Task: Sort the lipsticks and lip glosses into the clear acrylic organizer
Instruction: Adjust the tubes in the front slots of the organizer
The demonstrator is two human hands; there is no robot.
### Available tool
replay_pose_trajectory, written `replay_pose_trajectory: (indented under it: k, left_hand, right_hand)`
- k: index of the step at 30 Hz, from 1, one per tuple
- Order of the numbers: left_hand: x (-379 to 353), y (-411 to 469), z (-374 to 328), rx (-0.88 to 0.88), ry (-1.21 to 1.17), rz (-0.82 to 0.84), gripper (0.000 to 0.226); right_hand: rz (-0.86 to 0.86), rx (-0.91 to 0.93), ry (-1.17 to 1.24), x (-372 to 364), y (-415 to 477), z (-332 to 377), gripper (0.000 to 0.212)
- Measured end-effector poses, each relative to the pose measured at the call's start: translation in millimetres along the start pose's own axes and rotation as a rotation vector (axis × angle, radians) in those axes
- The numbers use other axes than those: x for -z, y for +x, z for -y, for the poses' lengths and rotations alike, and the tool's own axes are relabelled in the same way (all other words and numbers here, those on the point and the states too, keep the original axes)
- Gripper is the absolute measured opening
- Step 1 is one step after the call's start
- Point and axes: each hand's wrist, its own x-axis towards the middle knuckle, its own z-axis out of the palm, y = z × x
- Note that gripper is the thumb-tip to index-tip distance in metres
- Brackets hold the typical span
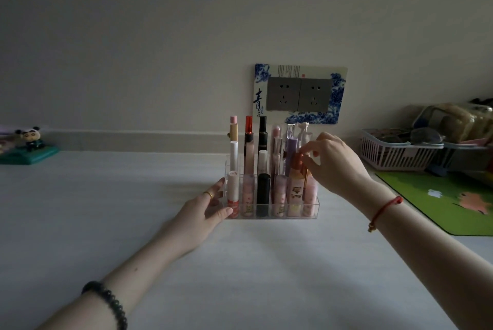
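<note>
clear glossy plastic organizer (270,211), matt white table (240,263), white plastic basket (397,154).

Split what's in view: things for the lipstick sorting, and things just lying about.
Job: clear organizer; lipsticks and glosses standing in it; orange-capped tube, pinched by right hand; left hand touching the organizer's side.
Lying about: panda figurine; white basket; green mat; wall sockets.
</note>
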Motion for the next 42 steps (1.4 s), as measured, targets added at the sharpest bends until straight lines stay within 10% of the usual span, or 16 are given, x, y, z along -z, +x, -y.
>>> replay_pose_trajectory:
  k: [42]
  left_hand:
    - [1.1,-1.2,-2.8,0.016,0.003,0.012,0.064]
  right_hand:
    - [0.098,-0.077,0.332,4.0,11.7,12.1,0.008]
